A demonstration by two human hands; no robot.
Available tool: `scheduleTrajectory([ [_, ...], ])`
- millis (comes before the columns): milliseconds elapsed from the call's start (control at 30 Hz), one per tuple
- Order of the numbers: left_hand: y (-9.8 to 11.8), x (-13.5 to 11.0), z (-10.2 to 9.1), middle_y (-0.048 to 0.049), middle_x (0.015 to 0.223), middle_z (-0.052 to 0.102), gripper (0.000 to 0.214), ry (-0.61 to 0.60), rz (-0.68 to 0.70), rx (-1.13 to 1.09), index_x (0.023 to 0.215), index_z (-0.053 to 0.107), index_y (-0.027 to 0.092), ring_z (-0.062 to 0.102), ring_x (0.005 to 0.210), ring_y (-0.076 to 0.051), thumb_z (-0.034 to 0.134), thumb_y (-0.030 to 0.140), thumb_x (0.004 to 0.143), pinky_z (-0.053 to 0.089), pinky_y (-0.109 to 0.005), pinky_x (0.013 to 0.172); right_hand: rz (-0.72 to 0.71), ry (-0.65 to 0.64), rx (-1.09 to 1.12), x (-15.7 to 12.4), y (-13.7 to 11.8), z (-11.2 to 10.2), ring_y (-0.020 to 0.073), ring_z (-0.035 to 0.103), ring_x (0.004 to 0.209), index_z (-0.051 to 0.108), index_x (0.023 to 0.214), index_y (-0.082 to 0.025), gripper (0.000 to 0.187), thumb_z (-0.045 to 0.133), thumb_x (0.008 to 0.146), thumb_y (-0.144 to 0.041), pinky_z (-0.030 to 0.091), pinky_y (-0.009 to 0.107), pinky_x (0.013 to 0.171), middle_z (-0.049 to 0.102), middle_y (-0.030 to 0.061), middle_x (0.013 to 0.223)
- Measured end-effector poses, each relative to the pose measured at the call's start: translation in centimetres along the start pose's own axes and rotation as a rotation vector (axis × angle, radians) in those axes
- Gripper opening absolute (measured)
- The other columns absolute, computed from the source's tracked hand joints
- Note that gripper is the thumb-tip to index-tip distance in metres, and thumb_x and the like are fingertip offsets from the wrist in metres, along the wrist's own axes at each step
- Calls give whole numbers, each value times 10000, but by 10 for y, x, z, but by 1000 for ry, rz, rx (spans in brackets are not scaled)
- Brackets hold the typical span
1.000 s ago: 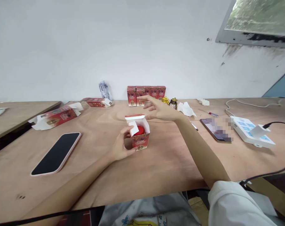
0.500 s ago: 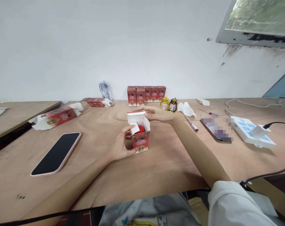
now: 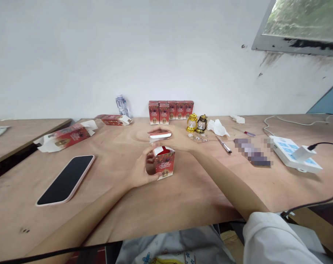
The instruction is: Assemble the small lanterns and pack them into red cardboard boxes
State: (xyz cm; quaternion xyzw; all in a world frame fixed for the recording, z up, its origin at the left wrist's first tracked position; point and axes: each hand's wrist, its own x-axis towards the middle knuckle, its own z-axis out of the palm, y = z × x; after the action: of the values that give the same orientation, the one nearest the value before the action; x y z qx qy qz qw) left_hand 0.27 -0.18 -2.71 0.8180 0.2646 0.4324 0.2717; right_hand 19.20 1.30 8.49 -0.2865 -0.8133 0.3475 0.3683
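A small red Christmas gift box [image 3: 164, 164] stands upright on the table in front of me. My left hand [image 3: 142, 168] grips it from the left, thumb low on the front and fingers along the side near the white inner flap [image 3: 158, 150]. Something red shows inside the box's opening. Behind the box, my right hand [image 3: 180, 140] has its fingers curled around the tilted lid flap [image 3: 160, 135], with the thumb near the rim. Part of the right hand's grip is hidden by the lid.
Small red boxes [image 3: 164, 113] stand against the wall. Beside them are a gold lantern [image 3: 192, 124], a dark lantern [image 3: 202, 124] and crumpled tissue [image 3: 218, 127]. Opened boxes [image 3: 69, 137] and a phone [image 3: 65, 180] lie left; a pen [image 3: 223, 144] and power strip [image 3: 295, 154] lie right.
My right hand has come down and nearer, bringing the lid flap lower behind the box. The inner flap has folded further over the opening. My left hand keeps its place on the box.
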Motion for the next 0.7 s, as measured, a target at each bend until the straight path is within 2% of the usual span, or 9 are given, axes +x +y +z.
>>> scheduleTrajectory([
  [100, -2, 0, 2, -92, 1244, 498, 932, -22, -4, -8, 1404, 150, 364, 568, 1095, -308, 721, 265, 674, 535, -517, 843, -101, -253, 6, -5, -11, -13, 173, 538, 1153, 529, 1257, -235, 542, 556, 816, -549, 412, 316, 972, 560, 69, 1281],
  [233, -3, -1, 7, -107, 1376, 374, 987, 25, 97, 15, 1428, 13, 363, 490, 1196, -334, 688, 266, 714, 477, -527, 935, -47, -436, -183, -8, -20, -18, 154, 440, 1271, 508, 1296, -258, 430, 369, 943, -462, 325, 316, 1066, 498, 30, 1372],
  [300, -5, -2, 6, -130, 1409, 299, 970, 110, 178, 65, 1433, 18, 312, 411, 1261, -341, 678, 276, 722, 412, -538, 1004, -56, -461, -276, -7, -17, -15, 145, 357, 1339, 486, 1315, -278, 396, 392, 951, -400, 271, 317, 1108, 469, 4, 1402],
  [367, -5, -2, 1, -145, 1386, 292, 875, 260, 255, 148, 1412, 128, 257, 346, 1299, -339, 669, 310, 727, 366, -553, 1033, -72, -447, -356, -6, -11, -12, 144, 272, 1390, 460, 1336, -292, 394, 405, 952, -358, 214, 335, 1142, 423, -10, 1441],
  [433, 1, -2, -7, -137, 1335, 342, 718, 430, 294, 230, 1347, 269, 230, 349, 1289, -323, 644, 334, 743, 368, -553, 1023, -77, -401, -412, -4, -4, -9, 150, 253, 1401, 444, 1351, -285, 399, 378, 961, -339, 194, 356, 1154, 381, -5, 1467],
  [500, 21, 3, -13, -105, 1245, 444, 549, 516, 283, 316, 1250, 391, 227, 423, 1222, -294, 622, 311, 759, 377, -545, 1015, -94, -342, -437, -3, 0, -7, 157, 294, 1386, 436, 1360, -262, 409, 357, 966, -333, 222, 364, 1148, 371, 11, 1471],
  [567, 55, 9, -16, -64, 1103, 549, 356, 436, 297, 325, 1135, 481, 246, 530, 1092, -254, 570, 255, 790, 448, -509, 952, -120, -283, -443, -3, -1, -6, 161, 366, 1349, 450, 1352, -249, 407, 340, 969, -329, 282, 362, 1122, 415, 20, 1441],
  [600, 77, 11, -16, -47, 1012, 590, 265, 346, 337, 301, 1068, 519, 259, 570, 1020, -242, 535, 236, 804, 482, -493, 907, -128, -259, -443, -4, -2, -5, 162, 401, 1328, 462, 1344, -250, 403, 328, 972, -327, 310, 360, 1105, 446, 19, 1419],
  [700, 142, 0, -8, 6, 854, 652, 228, -76, 411, 163, 1026, 565, 386, 626, 945, -244, 484, 288, 836, 535, -474, 843, -147, -231, -470, -6, -7, -4, 160, 438, 1300, 476, 1333, -263, 400, 300, 978, -316, 342, 350, 1081, 489, 5, 1387],
])
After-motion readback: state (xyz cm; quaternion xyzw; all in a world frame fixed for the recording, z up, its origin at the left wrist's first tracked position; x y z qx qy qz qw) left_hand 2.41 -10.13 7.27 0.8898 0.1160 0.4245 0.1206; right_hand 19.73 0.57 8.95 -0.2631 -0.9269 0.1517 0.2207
